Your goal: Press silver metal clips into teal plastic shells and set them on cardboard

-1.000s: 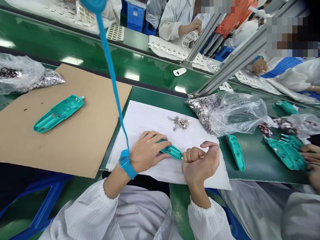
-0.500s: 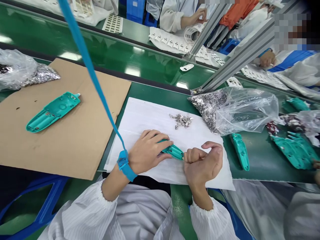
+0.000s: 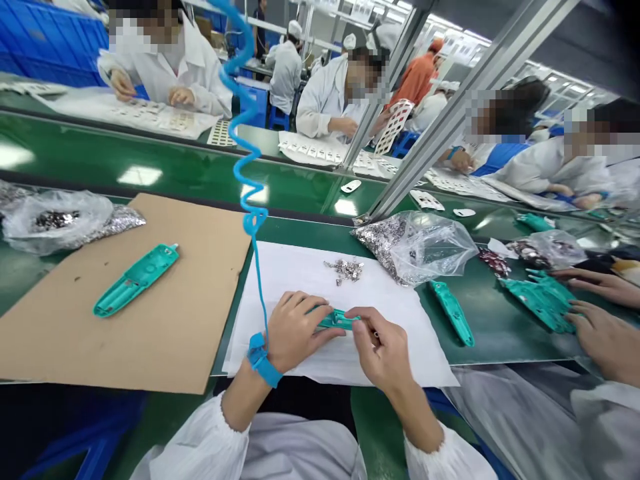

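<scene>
The left hand [image 3: 295,327] holds a long teal plastic part [image 3: 340,320] above a white sheet [image 3: 280,280], and its fingers are closed over the part. The right hand [image 3: 385,350] is not a fist any more as in the earlier frame: now its thumb and fingers come together at the end of the part, but anything between them is too small to tell. The view is also higher now, so more of the room shows. A blue wrist strap [image 3: 260,360] is around the left wrist, with a coiled cord [image 3: 253,223] going up from it. Just above the hands lies a small pile of metal pieces [image 3: 343,270], and beside it is a plastic bag [image 3: 415,250] with more metal pieces. On the cardboard [image 3: 125,333] at left lies another teal part [image 3: 136,280]. A third teal part [image 3: 453,312] lies on the green table [image 3: 295,230], and a co-worker's hands [image 3: 607,340] are near a pile of teal parts [image 3: 537,303].
</scene>
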`<state>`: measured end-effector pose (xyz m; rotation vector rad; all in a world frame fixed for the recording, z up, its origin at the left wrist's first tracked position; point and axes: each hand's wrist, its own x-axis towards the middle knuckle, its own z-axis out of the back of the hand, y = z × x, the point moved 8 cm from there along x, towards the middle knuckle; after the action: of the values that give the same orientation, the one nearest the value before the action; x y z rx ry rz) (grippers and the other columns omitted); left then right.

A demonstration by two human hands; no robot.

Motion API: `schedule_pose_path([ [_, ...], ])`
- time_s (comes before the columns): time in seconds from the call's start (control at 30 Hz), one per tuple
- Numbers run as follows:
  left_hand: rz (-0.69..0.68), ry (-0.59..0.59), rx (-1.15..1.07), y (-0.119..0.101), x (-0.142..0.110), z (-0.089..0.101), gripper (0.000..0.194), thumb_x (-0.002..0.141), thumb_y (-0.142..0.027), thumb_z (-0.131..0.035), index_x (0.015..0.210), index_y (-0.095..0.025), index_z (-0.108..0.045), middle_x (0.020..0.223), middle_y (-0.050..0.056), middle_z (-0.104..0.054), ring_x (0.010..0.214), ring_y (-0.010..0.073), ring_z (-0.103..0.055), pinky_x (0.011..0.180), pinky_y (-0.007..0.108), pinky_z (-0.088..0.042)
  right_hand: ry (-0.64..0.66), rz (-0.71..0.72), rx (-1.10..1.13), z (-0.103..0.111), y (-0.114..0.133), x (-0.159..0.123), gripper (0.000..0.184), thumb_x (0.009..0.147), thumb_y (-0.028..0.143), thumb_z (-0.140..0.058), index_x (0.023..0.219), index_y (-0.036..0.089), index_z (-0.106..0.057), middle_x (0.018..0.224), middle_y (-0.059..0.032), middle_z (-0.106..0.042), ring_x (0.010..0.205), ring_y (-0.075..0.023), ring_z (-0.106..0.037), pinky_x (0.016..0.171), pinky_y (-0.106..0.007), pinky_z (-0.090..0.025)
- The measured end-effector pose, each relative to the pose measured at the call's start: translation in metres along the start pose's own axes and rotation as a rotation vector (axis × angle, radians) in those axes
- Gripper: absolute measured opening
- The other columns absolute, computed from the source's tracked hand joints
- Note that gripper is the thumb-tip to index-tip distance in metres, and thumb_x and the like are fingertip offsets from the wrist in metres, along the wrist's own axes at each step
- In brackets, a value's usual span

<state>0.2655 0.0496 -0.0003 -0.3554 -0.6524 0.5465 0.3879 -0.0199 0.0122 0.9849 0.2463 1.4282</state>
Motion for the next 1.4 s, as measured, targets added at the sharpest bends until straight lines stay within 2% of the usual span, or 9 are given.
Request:
schedule_pose_path([
  [0.13, 0.25, -0.057, -0.218, 0.01, -0.002, 0.02, 0.043, 0.088, -0.06, -0.056, 0.107, -0.022, -0.067, 0.084, 0.002, -0.073, 0.075, 0.0177, -0.068, 0.07, 0.028, -0.049, 0.061, 0.019, -0.303, 0.036, 0.028, -0.009, 0.03, 0.092, 0.031, -0.053, 0.118, 0.021, -0.064, 0.076, -0.0003, -0.05, 0.051, -0.0092, -0.039, 0.048, -0.025, -0.034],
  [0.33, 0.494, 0.206, -0.536, 0.007, 0.003, 0.023, 0.044, 0.091, -0.062, -0.046, 0.1, -0.024, -0.067, 0.058, -0.005, -0.059, 0.045, 0.0119, -0.061, 0.053, 0.022, -0.044, 0.093, -0.383, -0.134, 0.054, 0.016, -0.026, 0.038, 0.094, 0.044, -0.05, 0.127, 0.027, -0.059, 0.103, -0.0043, -0.058, 0.047, -0.0062, -0.03, 0.046, -0.026, -0.032],
  [0.5, 0.485, 0.45, -0.579, -0.008, 0.008, 0.012, 0.05, 0.089, -0.067, -0.045, 0.099, -0.023, -0.065, 0.059, -0.006, -0.058, 0.039, 0.0111, -0.058, 0.052, 0.023, -0.045, 0.068, -0.587, 0.112, 0.042, 0.003, -0.04, 0.043, 0.09, 0.052, -0.053, 0.117, 0.02, -0.063, 0.069, 0.0018, -0.051, 0.048, -0.0081, -0.027, 0.044, -0.025, -0.024],
  [0.6, 0.456, 0.388, -0.516, -0.012, 0.015, 0.015, 0.047, 0.089, -0.064, -0.047, 0.105, -0.024, -0.065, 0.081, -0.001, -0.069, 0.059, 0.0149, -0.066, 0.057, 0.025, -0.049, 0.008, -0.625, 0.143, 0.055, -0.005, -0.053, 0.044, 0.087, 0.055, -0.057, 0.11, 0.018, -0.065, 0.058, 0.005, -0.04, 0.048, -0.0089, -0.027, 0.044, -0.024, -0.023],
  [0.77, 0.408, 0.108, -0.381, -0.011, 0.022, 0.032, 0.038, 0.094, -0.053, -0.045, 0.113, -0.026, -0.062, 0.12, 0.006, -0.063, 0.104, 0.0225, -0.064, 0.077, 0.031, -0.055, -0.315, -0.714, -0.121, 0.131, -0.04, -0.094, 0.051, 0.082, 0.063, -0.058, 0.102, 0.017, -0.068, 0.046, 0.0071, -0.032, 0.039, -0.0098, -0.025, 0.039, -0.024, -0.022],
  [0.9, 0.508, 0.081, -0.305, -0.002, 0.008, 0.032, 0.037, 0.093, -0.055, -0.045, 0.108, -0.027, -0.065, 0.114, 0.005, -0.066, 0.102, 0.023, -0.064, 0.069, 0.028, -0.056, -0.62, -0.545, -0.588, 0.182, -0.055, -0.113, 0.053, 0.086, 0.064, -0.052, 0.097, 0.015, -0.071, 0.055, -0.001, -0.053, 0.044, -0.0129, -0.043, 0.044, -0.025, -0.034],
  [1.0, 0.598, 0.06, -0.258, 0.007, -0.006, 0.032, 0.039, 0.091, -0.058, -0.046, 0.107, -0.028, -0.066, 0.113, 0.005, -0.068, 0.1, 0.0233, -0.065, 0.054, 0.023, -0.054, -0.697, -0.27, -0.855, 0.18, -0.063, -0.11, 0.046, 0.093, 0.052, -0.051, 0.099, 0.013, -0.072, 0.072, -0.0073, -0.064, 0.054, -0.0143, -0.054, 0.051, -0.026, -0.038],
  [1.23, 0.594, -0.015, -0.107, 0.023, -0.029, 0.044, 0.039, 0.088, -0.058, -0.051, 0.103, -0.026, -0.069, 0.108, 0.005, -0.07, 0.092, 0.0227, -0.067, 0.054, 0.022, -0.055, -0.565, 0.015, -0.968, 0.144, -0.102, -0.1, 0.023, 0.092, 0.032, -0.061, 0.106, 0.017, -0.072, 0.09, -0.0068, -0.071, 0.068, -0.0123, -0.065, 0.059, -0.023, -0.043],
  [1.4, 0.676, -0.02, -0.079, 0.042, -0.04, 0.054, 0.042, 0.085, -0.06, -0.053, 0.102, -0.027, -0.07, 0.109, 0.006, -0.07, 0.096, 0.0261, -0.067, 0.052, 0.023, -0.055, -0.412, -0.14, -0.942, 0.135, -0.124, -0.087, 0.033, 0.097, 0.036, -0.047, 0.106, 0.017, -0.073, 0.095, -0.0079, -0.07, 0.059, -0.011, -0.061, 0.046, -0.023, -0.04],
])
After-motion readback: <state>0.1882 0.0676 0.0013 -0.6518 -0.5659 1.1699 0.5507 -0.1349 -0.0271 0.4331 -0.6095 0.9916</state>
